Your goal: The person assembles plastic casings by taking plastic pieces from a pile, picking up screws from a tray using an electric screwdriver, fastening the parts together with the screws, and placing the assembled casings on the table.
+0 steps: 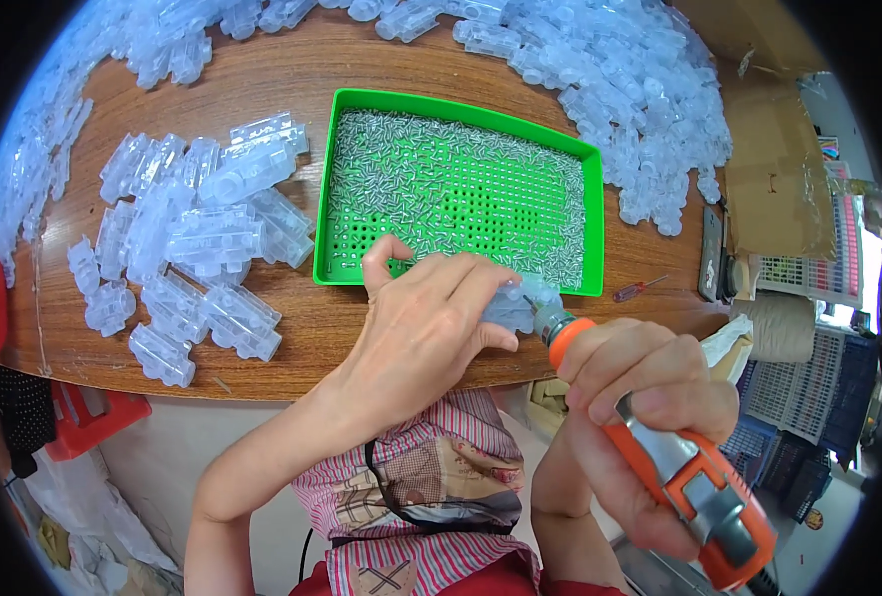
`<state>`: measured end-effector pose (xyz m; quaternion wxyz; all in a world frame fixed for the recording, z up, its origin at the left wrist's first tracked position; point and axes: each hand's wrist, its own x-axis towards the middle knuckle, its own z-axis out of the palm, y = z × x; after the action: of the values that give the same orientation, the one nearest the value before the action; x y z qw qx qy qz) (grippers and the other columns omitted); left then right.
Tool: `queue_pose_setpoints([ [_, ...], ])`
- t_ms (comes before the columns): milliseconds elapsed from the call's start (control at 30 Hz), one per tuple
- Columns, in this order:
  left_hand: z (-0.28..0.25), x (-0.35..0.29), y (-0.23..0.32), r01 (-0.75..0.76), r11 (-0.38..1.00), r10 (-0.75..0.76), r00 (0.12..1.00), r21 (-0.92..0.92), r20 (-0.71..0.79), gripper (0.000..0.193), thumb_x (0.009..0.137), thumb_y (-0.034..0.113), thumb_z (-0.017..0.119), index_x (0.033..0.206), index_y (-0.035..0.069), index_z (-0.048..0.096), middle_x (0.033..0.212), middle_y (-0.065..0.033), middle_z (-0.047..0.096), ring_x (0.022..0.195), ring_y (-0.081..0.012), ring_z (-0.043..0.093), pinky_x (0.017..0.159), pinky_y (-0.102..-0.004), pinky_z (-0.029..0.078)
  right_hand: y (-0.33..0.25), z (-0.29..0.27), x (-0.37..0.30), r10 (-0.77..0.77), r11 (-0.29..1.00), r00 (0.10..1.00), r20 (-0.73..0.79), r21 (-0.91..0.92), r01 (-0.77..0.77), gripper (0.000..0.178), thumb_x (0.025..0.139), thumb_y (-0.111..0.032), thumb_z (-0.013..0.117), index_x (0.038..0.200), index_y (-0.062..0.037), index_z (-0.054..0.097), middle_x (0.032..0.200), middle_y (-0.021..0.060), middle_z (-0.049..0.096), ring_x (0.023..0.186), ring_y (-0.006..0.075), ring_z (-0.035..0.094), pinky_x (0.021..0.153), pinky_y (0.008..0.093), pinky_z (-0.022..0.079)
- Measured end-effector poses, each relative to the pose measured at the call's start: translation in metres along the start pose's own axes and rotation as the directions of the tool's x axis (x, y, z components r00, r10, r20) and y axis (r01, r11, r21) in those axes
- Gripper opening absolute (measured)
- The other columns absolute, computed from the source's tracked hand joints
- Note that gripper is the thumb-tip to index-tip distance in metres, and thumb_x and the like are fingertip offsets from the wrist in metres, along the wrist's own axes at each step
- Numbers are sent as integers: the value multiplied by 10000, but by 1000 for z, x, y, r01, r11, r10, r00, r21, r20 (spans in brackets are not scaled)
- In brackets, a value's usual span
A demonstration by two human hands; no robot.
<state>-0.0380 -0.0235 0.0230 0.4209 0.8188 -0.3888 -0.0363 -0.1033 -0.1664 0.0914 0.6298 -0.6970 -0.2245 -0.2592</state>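
My left hand (416, 318) is closed on a translucent plastic part (510, 310) at the near edge of the green tray (592, 223). Its fingers hide much of the part. In my right hand (650, 392) is an orange and grey electric screwdriver (741, 531), its fingers wrapped round the body. The tool slants up to the left, and its tip meets or nearly meets the part; contact is hard to make out. Small silver screws (381, 149) fill the tray, many scattered loose over a floor of small holes.
Left of the tray lies a pile of translucent plastic parts (213, 233). A larger heap (630, 109) spreads along the far side. A small screwdriver (642, 288) lies right of the tray. A cardboard box (779, 169) stands at the right edge of the wooden table (302, 363).
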Motion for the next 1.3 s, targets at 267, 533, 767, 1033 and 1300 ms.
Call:
queue_pose_setpoints([
  [267, 2, 1, -2, -31, 1000, 31, 999, 6, -44, 378, 754, 346, 677, 1072, 162, 590, 961, 10, 626, 891, -155, 585, 834, -406, 238, 0, -2, 4, 19, 999, 999, 27, -32, -18, 659, 762, -618, 616, 995, -13, 494, 759, 98, 517, 607, 210, 535, 542, 349, 443],
  [533, 6, -2, -1, -70, 997, 69, 995, -22, -67, 409, 739, 270, 705, 1112, 170, 570, 1022, 9, 629, 958, -152, 589, 885, -428, 238, -13, -22, 39, 167, 933, 957, -237, 353, -76, 760, 831, -684, 453, 1013, 51, 515, 739, 120, 532, 580, 238, 551, 510, 362, 469],
  [767, -27, -27, -15, -249, 951, 301, 882, 185, -362, 535, 709, -25, 634, 1186, 183, 512, 1090, 11, 647, 1016, -182, 614, 889, -411, 251, 6, -39, 52, 223, 975, 803, -552, 116, -191, 594, 864, -596, 481, 902, -3, 508, 591, 68, 491, 465, 176, 481, 446, 304, 423],
  [1033, -183, -53, -66, 505, 824, -251, 733, 258, -633, 449, 795, 267, 685, 1183, 101, 534, 1062, -49, 630, 955, -183, 586, 917, -394, 250, 32, -74, 44, 299, 950, 696, -652, 138, -279, 453, 884, -487, 543, 933, -37, 528, 597, 25, 453, 514, 97, 433, 489, 220, 383],
  [1300, -235, -65, -129, 646, 729, -589, 761, 226, -273, 454, 800, 361, 676, 1161, 125, 534, 1146, -123, 586, 1117, -287, 496, 990, -452, 267, 40, -67, 37, 199, 969, 731, -652, 19, -246, 441, 895, -453, 538, 933, -15, 507, 580, 21, 438, 474, 101, 417, 483, 229, 350],
])
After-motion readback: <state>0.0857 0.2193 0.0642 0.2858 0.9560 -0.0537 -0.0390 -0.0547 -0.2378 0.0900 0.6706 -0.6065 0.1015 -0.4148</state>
